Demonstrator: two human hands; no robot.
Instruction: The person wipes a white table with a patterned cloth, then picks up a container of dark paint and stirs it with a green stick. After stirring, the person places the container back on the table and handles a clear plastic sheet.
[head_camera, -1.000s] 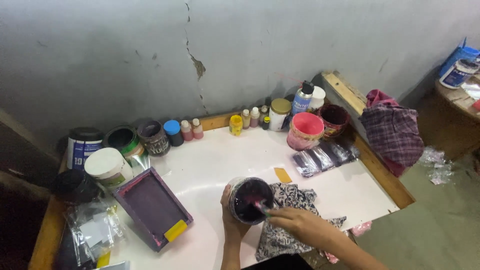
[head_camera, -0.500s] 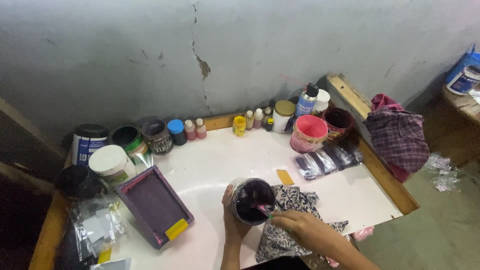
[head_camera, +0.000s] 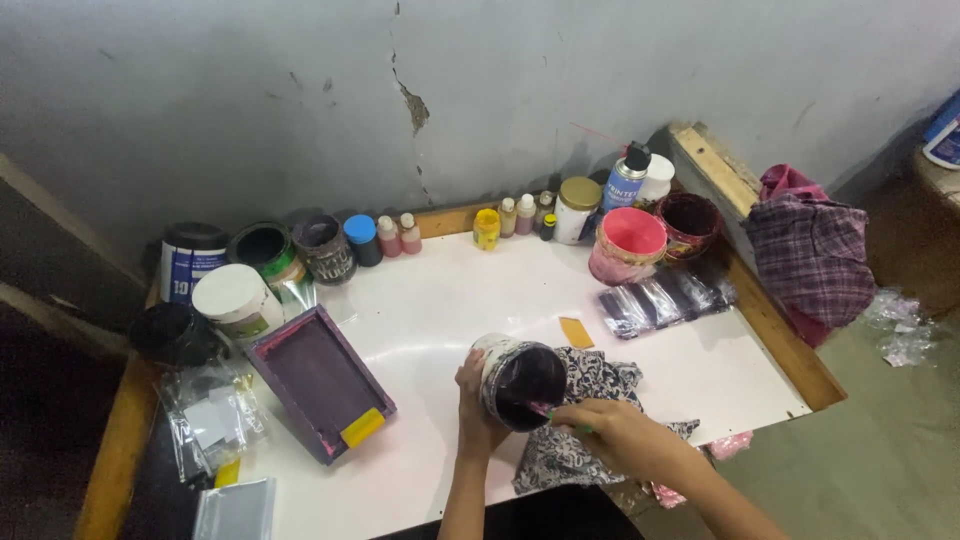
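At the near edge of the white table (head_camera: 450, 300), the left hand (head_camera: 472, 405) grips a tilted jar (head_camera: 518, 380) as before, while the right hand (head_camera: 612, 435), closed on a thin stick (head_camera: 560, 418), has barely moved inside it. Patterned cloth (head_camera: 590, 380) lies beneath; farther back stands a pink tub (head_camera: 628, 245).

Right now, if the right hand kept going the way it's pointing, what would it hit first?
The right hand points up-left with a thin tool into the mouth of the dark-stained tub, tilted in the left hand. It would likely meet the tub's inner wall first, though depth inside is unclear.
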